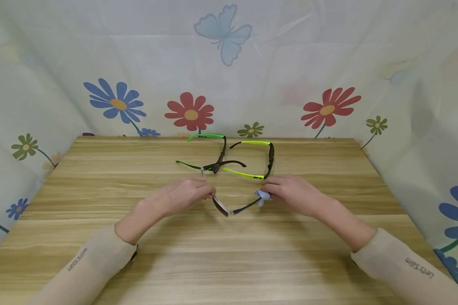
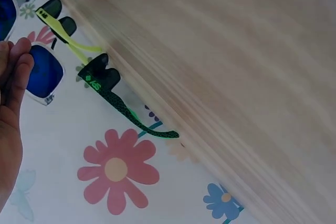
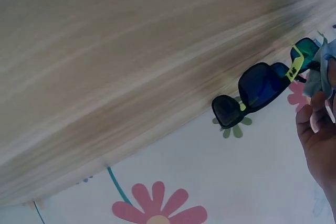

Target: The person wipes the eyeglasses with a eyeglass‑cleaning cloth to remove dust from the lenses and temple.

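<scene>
My left hand (image 1: pixel 183 195) grips white-framed sunglasses (image 1: pixel 220 206) by the front, above the table. Their dark blue lens (image 2: pixel 46 72) shows beside my fingers in the left wrist view. One black temple points toward my right hand (image 1: pixel 290 192), which pinches a light blue cloth (image 1: pixel 263 195) around its end. The other dark temple (image 1: pixel 230 162) stretches away over the pairs behind. In the right wrist view the cloth (image 3: pixel 316 77) hangs in folds from my fingers. Part of the sunglasses' front is hidden behind my left hand.
Just beyond my hands lie black sunglasses with green temples (image 1: pixel 224 146) and black ones with yellow temples (image 1: pixel 271 156), both with temples unfolded. They rest on a wood-grain table (image 1: pixel 229 262). A flower-printed curtain (image 1: pixel 275 84) hangs along the table's back and sides.
</scene>
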Demonstrator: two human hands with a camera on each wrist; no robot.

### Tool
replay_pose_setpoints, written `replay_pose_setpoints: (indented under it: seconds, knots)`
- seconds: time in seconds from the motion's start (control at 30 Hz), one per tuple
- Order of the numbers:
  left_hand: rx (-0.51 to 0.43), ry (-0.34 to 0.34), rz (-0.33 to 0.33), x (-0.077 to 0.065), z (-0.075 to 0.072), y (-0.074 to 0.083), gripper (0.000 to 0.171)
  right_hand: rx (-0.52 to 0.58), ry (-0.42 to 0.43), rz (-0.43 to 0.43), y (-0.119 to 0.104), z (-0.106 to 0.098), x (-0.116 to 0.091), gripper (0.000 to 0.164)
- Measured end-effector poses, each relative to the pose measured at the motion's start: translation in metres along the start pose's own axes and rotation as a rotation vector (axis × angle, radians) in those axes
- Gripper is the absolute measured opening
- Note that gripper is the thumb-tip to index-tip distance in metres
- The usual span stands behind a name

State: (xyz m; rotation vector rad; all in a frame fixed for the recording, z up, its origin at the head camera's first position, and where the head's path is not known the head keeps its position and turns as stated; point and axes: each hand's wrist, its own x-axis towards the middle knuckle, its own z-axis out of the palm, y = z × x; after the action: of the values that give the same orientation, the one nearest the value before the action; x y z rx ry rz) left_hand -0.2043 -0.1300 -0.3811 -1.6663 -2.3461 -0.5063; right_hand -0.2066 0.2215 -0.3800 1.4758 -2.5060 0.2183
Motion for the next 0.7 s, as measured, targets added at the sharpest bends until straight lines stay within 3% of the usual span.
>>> replay_pose_setpoints:
  seconds: [0.2,0.3,0.7]
  knots:
    - [-0.032,-0.01,-0.02,-0.007,-0.003,-0.004,0.016,0.053,0.031,0.145,0.011,-0.009,-0.006,0.026]
    - [-0.039,-0.01,-0.027,-0.008,-0.005,-0.006,0.014,0.112,0.081,0.165,0.012,-0.016,-0.005,0.025]
    - [-0.007,-0.028,-0.033,-0.001,-0.001,-0.009,0.011,0.146,0.073,-0.059,-0.023,-0.015,0.016,0.025]
